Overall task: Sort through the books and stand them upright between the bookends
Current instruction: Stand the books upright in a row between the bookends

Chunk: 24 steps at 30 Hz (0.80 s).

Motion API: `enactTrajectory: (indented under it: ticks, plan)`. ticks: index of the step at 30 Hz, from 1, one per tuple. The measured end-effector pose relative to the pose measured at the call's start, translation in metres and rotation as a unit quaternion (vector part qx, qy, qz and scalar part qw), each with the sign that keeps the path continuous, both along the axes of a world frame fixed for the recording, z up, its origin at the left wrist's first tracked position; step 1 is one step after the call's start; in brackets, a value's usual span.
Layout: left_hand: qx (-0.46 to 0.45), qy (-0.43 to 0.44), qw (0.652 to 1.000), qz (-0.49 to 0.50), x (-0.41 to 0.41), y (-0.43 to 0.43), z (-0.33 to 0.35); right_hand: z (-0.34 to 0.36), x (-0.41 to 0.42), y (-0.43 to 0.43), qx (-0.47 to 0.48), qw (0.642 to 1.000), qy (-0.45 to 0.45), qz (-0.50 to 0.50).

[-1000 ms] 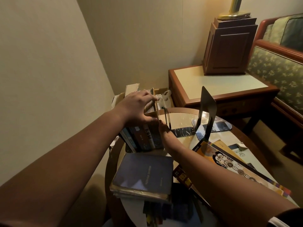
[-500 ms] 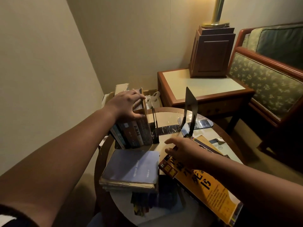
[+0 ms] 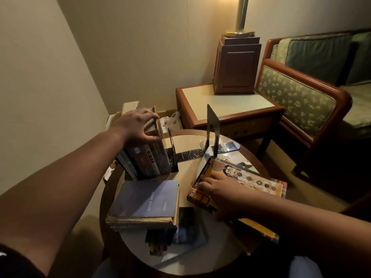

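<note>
Your left hand (image 3: 134, 125) is curled over the top of the row of upright dark-spined books (image 3: 149, 159), thumb on the front spine. The row leans slightly, its right end touching the thin black metal bookend (image 3: 173, 155). The taller black metal bookend (image 3: 212, 127) stands apart to the right. Your right hand (image 3: 218, 190) is on the yellow-orange illustrated paperback (image 3: 247, 177), which lies on the round glass-topped surface (image 3: 186, 167). Fingers are on the cover, can't tell if it's gripped. A worn blue hardback (image 3: 144, 199) tops the near pile

Single head-worn wide-angle view, forward and down, close over the round table (image 3: 186, 171), edges probably distorted
</note>
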State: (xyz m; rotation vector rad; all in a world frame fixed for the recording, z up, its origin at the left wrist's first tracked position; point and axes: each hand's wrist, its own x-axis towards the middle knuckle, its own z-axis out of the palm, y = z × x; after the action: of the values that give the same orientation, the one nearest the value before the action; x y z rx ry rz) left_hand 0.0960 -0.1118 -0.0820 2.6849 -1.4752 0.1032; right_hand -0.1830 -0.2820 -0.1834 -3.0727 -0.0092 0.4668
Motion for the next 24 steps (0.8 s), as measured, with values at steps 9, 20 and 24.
enactTrajectory:
  ticks: [9,20,24]
  plan:
    - [-0.001,-0.009,1.0,0.007,0.0,-0.001,0.0,-0.005,0.005,-0.004,-0.062,0.996,0.057,0.017]
    - [-0.001,-0.009,1.0,0.007,-0.002,0.0,0.0,-0.01,0.011,0.003,-0.039,0.999,-0.02,-0.002]
    - [-0.005,-0.01,1.0,0.009,-0.003,0.0,0.0,0.0,0.004,-0.006,0.009,0.996,-0.086,0.007]
